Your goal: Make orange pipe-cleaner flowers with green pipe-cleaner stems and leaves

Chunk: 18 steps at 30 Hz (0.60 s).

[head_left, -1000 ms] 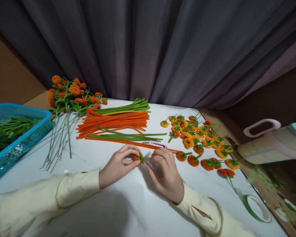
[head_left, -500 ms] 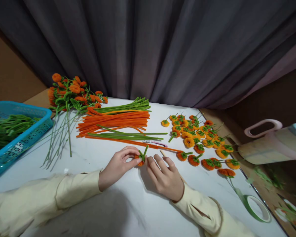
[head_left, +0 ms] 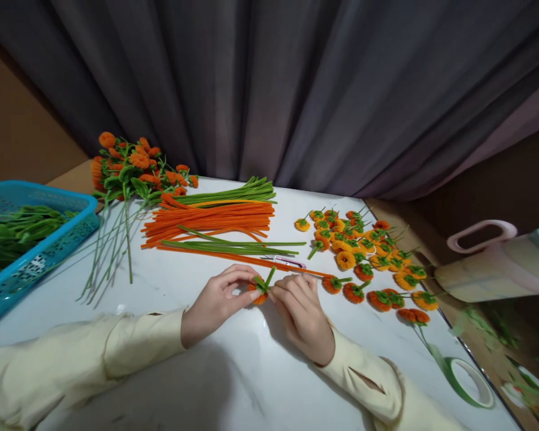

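My left hand pinches a small orange pipe-cleaner flower between thumb and fingers, above the white table. Green pipe-cleaner ends stick up from the flower's green base. My right hand is closed, with its fingertips at the right side of the flower, on a short green end; the exact grip is partly hidden. Beyond the hands lie a pink-handled tool, green pipe cleaners and a thick bundle of orange pipe cleaners.
Several orange and yellow flower heads cover the right side. A roll of green tape lies at the front right, a tumbler behind it. At left are a blue basket of green leaves and a bunch of stemmed orange flowers.
My right hand's fingers have drawn together and moved to the flower's green end. The left hand keeps its hold on the flower. The view has shifted slightly.
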Motion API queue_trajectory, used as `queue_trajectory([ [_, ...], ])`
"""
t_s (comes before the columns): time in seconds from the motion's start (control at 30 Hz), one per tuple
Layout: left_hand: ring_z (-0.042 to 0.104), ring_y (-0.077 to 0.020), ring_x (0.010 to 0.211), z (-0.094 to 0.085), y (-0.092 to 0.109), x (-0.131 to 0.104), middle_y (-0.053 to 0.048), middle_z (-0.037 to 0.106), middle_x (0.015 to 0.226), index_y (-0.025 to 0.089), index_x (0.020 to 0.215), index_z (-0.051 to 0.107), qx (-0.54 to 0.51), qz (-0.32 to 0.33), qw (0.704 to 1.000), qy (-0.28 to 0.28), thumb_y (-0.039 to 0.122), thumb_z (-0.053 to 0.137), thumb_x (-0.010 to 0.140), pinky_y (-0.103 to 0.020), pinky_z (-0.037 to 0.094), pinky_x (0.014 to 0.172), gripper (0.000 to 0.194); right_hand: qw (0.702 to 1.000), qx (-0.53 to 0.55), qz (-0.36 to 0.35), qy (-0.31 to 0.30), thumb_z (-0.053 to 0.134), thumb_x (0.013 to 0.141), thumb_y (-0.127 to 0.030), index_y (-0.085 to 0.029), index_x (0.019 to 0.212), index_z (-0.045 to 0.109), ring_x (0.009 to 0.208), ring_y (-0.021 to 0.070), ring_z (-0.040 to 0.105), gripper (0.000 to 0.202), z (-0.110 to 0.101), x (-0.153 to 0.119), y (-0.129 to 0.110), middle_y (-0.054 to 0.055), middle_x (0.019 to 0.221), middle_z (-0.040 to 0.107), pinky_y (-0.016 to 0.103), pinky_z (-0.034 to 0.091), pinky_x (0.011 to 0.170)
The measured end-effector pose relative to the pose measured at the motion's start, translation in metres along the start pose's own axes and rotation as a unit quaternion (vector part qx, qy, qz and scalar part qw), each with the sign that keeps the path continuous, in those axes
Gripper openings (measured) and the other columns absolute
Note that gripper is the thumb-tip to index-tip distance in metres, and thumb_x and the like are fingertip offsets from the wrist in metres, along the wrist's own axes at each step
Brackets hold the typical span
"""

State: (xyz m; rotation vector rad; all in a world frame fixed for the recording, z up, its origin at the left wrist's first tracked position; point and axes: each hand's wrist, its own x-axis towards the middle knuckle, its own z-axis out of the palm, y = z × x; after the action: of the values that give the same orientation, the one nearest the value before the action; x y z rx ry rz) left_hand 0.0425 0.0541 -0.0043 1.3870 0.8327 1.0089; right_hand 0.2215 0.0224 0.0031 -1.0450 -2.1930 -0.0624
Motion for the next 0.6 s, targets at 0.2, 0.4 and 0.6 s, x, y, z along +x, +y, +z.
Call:
queue_trajectory([
  [0.2,0.054,-0.0181,0.098,0.001,-0.004,-0.002,-0.008,0.054,0.098,0.016,0.084,0.063,0.047,0.016,0.999,0.006,0.025,0.063,0.076,-0.027,0.055,0.075,0.012,0.982,-0.165,-0.089,0.005,0.046,0.086,-0.009,-0.01,0.105,0.056,0.088,0.0229,0.053,0.021,0.002,-0.004,-0.001,0.01,0.088,0.065,0.04,0.034,0.077],
  [0.4,0.054,-0.0168,0.095,0.003,-0.003,-0.006,-0.008,0.051,0.101,0.017,0.086,0.062,0.074,0.02,0.997,-0.018,0.022,0.058,0.078,-0.022,0.056,0.065,0.01,0.992,-0.104,-0.061,-0.041,0.039,0.089,-0.009,-0.009,0.108,0.056,0.063,0.0168,0.047,0.025,0.0,0.0,-0.01,0.003,0.063,0.056,0.033,0.032,0.064],
  [0.6,0.054,-0.0181,0.097,0.001,-0.003,-0.004,-0.009,0.052,0.101,0.016,0.086,0.062,0.061,0.013,0.997,-0.034,0.025,0.059,0.078,-0.024,0.057,0.067,0.012,0.996,0.058,0.029,-0.064,0.038,0.082,-0.008,-0.016,0.079,0.052,0.055,0.0127,0.042,0.016,-0.003,0.003,-0.009,0.0,0.06,0.053,0.03,0.031,0.062],
])
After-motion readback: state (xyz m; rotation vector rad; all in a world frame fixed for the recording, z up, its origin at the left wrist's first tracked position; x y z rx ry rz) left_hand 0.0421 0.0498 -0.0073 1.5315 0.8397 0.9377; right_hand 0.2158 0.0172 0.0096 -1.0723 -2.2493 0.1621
